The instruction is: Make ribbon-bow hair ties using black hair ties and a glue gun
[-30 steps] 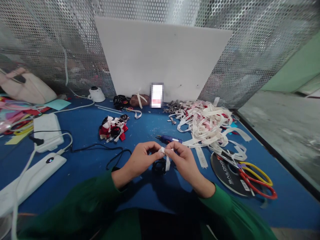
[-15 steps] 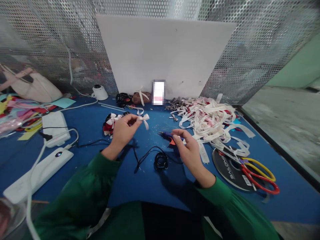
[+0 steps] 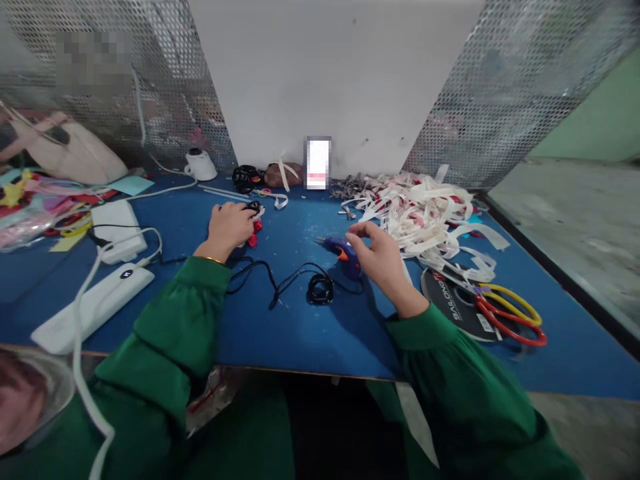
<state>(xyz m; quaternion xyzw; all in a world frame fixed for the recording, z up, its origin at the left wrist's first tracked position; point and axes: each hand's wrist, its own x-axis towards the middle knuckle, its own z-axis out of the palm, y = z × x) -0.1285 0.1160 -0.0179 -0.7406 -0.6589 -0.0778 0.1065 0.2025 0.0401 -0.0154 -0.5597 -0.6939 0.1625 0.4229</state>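
Note:
My left hand (image 3: 229,229) is bent over a small pile of red, white and black ribbon bows (image 3: 255,230), touching it. That hand covers most of the pile, and its fingertips are partly hidden, so I cannot tell whether it grips a bow. A blue glue gun (image 3: 347,255) with an orange trigger lies on the table, nozzle pointing left. Close against its right side is my right hand (image 3: 377,257), thumb and forefinger curved with a gap between them and nothing held. The gun's black cord (image 3: 320,289) lies coiled in front of it.
Tangled cut ribbons (image 3: 417,213) heap at the right, behind a black disc (image 3: 453,303) and red-and-yellow-handled scissors (image 3: 510,317). White power strips (image 3: 95,310) with cables occupy the left. A lit phone (image 3: 317,162) leans on the white board (image 3: 340,80).
My left hand has moved left from mid-table to the bow pile; the white bow it pinched no longer shows. My right hand has come off the glue gun slightly. The view has tilted down.

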